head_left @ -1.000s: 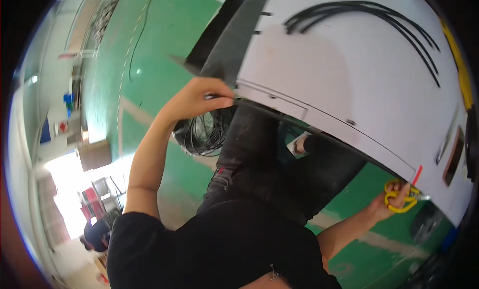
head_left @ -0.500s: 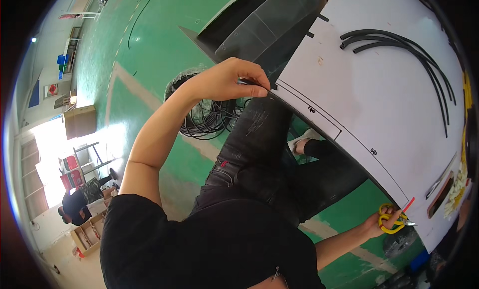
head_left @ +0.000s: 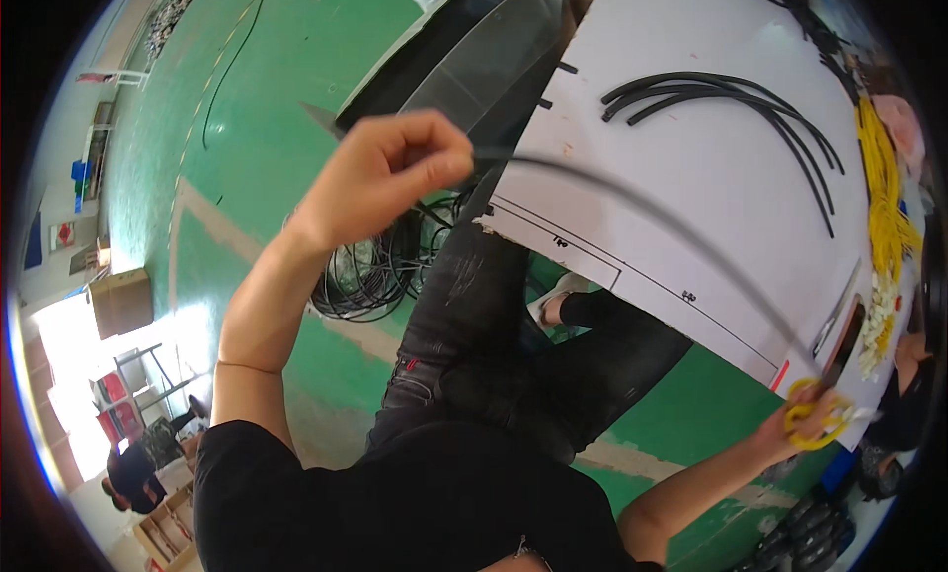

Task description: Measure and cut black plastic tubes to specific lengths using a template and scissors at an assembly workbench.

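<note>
A black tube arcs above the white tabletop, blurred by motion. One end sits in the closed fingers of my left hand, which is raised off the table's left corner. Toward the right, the tube runs down to my right hand; blur hides whether those fingers touch it. My right hand is closed round yellow-handled scissors at the table's near right corner. On the tabletop are drawn black measuring lines and a red mark. Several cut black tubes lie curved farther back.
A dark flat object and a thin metal tool lie near the right edge, beside yellow cords. Coiled black tubing stands on the floor left of my legs. Another person is far left.
The black tube has come up from along the table's near edge into an arc over the top. My left hand has lifted away; my right hand has moved right with the scissors.
</note>
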The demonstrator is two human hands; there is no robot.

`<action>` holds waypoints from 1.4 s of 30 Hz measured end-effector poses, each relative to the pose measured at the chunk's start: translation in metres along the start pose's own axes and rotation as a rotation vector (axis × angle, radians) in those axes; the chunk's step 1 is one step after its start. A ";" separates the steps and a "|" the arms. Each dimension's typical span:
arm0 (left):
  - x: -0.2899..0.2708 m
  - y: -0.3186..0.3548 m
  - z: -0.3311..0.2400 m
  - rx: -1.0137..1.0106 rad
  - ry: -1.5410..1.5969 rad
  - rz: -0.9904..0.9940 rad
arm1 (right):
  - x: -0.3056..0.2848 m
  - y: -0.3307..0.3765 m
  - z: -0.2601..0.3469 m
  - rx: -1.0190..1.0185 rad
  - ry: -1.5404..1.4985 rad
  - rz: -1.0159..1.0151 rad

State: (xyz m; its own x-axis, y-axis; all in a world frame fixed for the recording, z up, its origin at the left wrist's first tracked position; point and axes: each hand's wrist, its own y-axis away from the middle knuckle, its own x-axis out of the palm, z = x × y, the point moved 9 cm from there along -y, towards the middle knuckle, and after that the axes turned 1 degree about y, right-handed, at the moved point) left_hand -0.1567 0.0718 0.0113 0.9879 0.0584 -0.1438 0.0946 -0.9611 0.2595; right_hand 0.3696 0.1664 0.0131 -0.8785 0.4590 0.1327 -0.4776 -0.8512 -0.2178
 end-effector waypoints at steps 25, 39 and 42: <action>0.058 -0.100 0.004 -0.012 0.452 -0.056 | 0.296 0.156 -0.039 0.392 0.406 1.632; 0.046 -0.091 0.000 0.039 0.232 -0.080 | 0.277 0.150 -0.055 0.782 0.570 1.347; 0.033 -0.072 -0.020 0.163 0.228 -0.133 | 0.282 0.134 -0.033 0.460 0.095 1.017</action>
State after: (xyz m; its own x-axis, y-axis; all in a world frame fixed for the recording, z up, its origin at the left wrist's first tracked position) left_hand -0.1283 0.1482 0.0070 0.9721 0.2277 0.0563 0.2219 -0.9706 0.0935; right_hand 0.0575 0.1906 -0.0107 -0.8641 -0.5029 0.0179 0.4962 -0.8455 0.1974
